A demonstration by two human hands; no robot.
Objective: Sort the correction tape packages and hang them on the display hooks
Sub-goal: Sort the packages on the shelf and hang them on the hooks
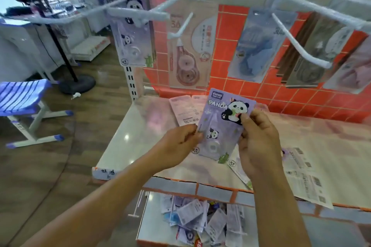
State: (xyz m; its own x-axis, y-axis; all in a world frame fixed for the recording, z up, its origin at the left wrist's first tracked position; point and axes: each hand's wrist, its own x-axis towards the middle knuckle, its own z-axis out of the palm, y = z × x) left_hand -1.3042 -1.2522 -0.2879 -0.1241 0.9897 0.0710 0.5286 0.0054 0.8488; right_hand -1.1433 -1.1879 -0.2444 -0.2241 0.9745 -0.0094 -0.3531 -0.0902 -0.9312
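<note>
Two bare arms up from below, both on one purple panda pack (222, 126). Pinched at its left edge by the left hand (180, 142), fingers (195, 136) curled. Gripped at its right edge by the right hand (259, 142), thumb on the panda picture. Held up just above the counter (128, 126), front showing. Behind it, pink packs (184, 110) flat on the counter. To the right, face-down packs (305, 182), labels up. Up high, white hooks (180, 26) sticking out. Hanging there: a second panda pack (132, 42) at left, then a hung pink pack (190, 50), a blue pack (259, 46), dark packs (301, 62) further right. Down low, loose packs (196, 220) in a heap under the counter.
</note>
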